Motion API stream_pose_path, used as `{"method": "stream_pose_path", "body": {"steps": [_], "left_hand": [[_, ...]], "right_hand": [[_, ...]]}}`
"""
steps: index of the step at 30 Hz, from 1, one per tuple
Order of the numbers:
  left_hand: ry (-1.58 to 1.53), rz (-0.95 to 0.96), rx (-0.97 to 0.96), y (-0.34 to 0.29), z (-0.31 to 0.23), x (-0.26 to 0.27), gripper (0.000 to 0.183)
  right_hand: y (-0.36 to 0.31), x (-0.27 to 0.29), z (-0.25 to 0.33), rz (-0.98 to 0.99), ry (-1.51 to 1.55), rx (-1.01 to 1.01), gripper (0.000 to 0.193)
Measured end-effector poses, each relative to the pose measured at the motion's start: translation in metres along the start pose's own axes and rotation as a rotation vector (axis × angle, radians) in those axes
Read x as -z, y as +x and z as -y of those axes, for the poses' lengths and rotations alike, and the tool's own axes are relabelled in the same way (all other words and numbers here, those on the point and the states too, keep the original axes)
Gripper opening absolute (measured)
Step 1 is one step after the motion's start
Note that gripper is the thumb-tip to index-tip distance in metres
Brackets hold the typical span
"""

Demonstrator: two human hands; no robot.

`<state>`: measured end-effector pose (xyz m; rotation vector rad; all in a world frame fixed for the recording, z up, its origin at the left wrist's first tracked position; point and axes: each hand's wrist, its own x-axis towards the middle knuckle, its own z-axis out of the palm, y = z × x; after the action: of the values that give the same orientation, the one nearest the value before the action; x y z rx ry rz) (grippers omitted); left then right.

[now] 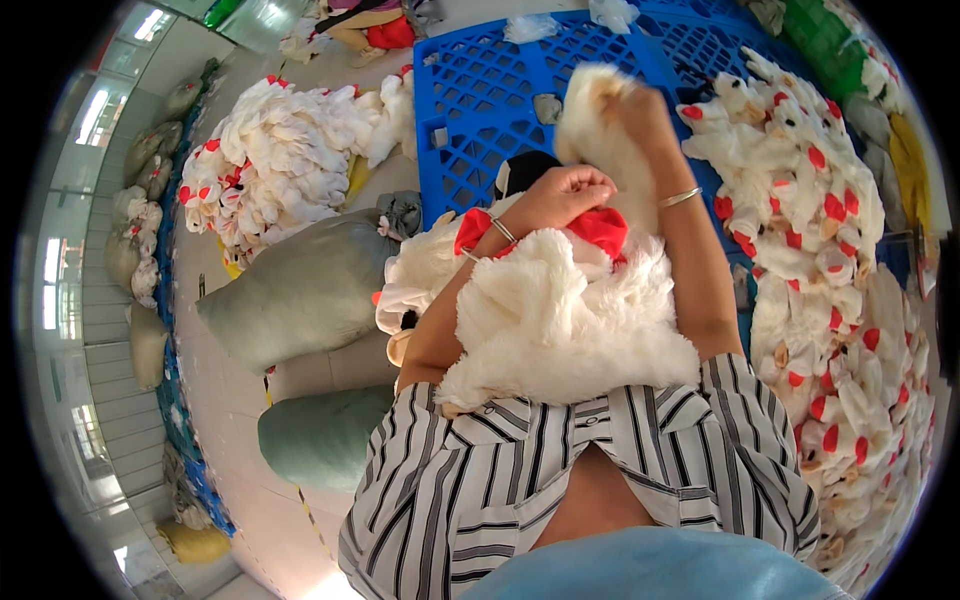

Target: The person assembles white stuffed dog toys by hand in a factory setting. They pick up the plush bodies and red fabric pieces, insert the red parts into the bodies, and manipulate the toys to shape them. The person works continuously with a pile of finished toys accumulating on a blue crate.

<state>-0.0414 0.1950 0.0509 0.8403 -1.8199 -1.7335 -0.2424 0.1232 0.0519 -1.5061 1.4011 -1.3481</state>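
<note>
A fluffy white unstuffed plush skin lies bunched across my lap and against my chest. My left hand rests over it, fingers curled closed; whatever they pinch is hidden. Red fabric shows just below those fingers, and a black patch lies beyond the wrist. Farther forward and to the right, my right hand grips a long cream plush part. Motion smears this hand and the plush part. Both wrists wear bangles.
Blue plastic pallets lie ahead. Heaps of white plush skins with red bits stand at left and right. A stuffed grey sack and a green rounded bundle lie on my left.
</note>
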Motion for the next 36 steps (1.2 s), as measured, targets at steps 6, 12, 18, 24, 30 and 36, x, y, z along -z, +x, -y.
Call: {"method": "stream_pose_path", "body": {"steps": [6, 12, 18, 24, 30, 36], "left_hand": [[0.017, -0.202, -0.058, 0.011, -0.013, 0.006, 0.043], [-0.191, -0.402, -0.334, 0.010, -0.032, 0.031, 0.040], [0.318, -0.516, -0.402, 0.007, -0.008, 0.057, 0.039], [-0.723, -0.192, -0.481, 0.010, -0.058, 0.056, 0.036], [0.004, -0.214, -0.657, 0.038, -0.105, 0.050, 0.030], [0.238, -0.603, -0.706, 0.068, -0.071, 0.052, 0.022]], "right_hand": [[0.008, 0.053, 0.072, -0.089, 0.408, 0.268, 0.029], [-0.037, -0.003, 0.101, 0.256, 0.070, 0.483, 0.042], [-0.024, 0.010, 0.076, 0.384, 0.718, 0.253, 0.024], [-0.001, 0.010, 0.064, 0.074, 0.647, -0.201, 0.030], [0.000, 0.010, 0.052, 0.421, 0.191, 0.254, 0.035], [0.002, 0.000, 0.031, 0.424, 0.911, 0.028, 0.034]]}}
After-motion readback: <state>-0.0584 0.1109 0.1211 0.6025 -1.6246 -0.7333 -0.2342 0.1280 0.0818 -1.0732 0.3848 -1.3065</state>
